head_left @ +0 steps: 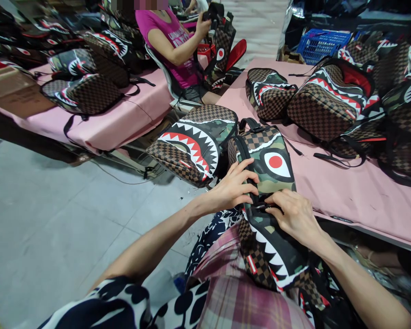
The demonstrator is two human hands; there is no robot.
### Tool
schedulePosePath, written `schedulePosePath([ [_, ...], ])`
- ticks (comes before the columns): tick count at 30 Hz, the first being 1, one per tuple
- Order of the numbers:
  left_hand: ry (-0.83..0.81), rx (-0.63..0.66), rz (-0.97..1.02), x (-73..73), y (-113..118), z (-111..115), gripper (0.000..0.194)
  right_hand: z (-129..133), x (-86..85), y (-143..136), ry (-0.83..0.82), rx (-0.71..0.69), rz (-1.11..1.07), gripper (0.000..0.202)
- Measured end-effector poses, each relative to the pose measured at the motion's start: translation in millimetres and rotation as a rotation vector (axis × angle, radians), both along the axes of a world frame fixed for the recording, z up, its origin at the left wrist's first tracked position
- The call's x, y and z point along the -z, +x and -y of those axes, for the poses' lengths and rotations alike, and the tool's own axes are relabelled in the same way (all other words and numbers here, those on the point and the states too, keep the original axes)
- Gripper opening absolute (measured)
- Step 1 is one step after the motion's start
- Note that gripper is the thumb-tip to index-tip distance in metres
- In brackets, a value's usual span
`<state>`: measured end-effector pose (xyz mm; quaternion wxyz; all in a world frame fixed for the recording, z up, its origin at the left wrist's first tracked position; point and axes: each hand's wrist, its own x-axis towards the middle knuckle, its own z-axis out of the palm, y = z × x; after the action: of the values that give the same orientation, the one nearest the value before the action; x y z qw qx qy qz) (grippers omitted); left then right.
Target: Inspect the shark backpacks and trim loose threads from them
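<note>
A backpack (270, 228) with brown checks, camouflage, a red-and-white eye and shark teeth lies across the lap and the pink table's edge. My left hand (238, 185) rests on its black zipper side, fingers spread and slightly bent. On the right, my right hand (291, 212) pinches at the zipper opening; what sits between thumb and fingers is too small to make out. Just beyond the left hand, a second backpack (195, 146) with a toothed shark mouth leans against the first one.
More shark backpacks (329, 100) lie on the pink table (349, 192) at the right. Others lie on another pink table (130, 114) at the left. A person in a pink shirt (178, 45) sits ahead, handling a bag. A blue basket (324, 45) stands behind.
</note>
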<state>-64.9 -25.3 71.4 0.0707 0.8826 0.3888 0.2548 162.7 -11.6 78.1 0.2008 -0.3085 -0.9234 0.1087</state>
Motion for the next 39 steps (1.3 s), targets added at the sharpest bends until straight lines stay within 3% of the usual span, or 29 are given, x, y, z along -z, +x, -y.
schedulePosePath([
  [15, 0.005, 0.000, 0.028, 4.1, -0.7, -0.4, 0.013, -1.5, 1.4, -3.5, 0.027, -0.035, -0.003, 0.007],
  [25, 0.028, 0.007, 0.046, 7.6, -1.8, -1.1, 0.010, -14.7, 0.4, 0.3, -0.273, -0.196, -0.116, 0.003],
  [30, 0.029, 0.003, 0.044, 8.1, -1.2, -1.6, 0.011, -8.1, -3.0, 2.0, -0.121, -0.055, -0.056, 0.003],
  [39, 0.049, 0.003, 0.050, 10.5, -1.1, -2.2, 0.010, -6.4, 0.6, 0.8, -0.035, -0.033, 0.030, 0.005],
])
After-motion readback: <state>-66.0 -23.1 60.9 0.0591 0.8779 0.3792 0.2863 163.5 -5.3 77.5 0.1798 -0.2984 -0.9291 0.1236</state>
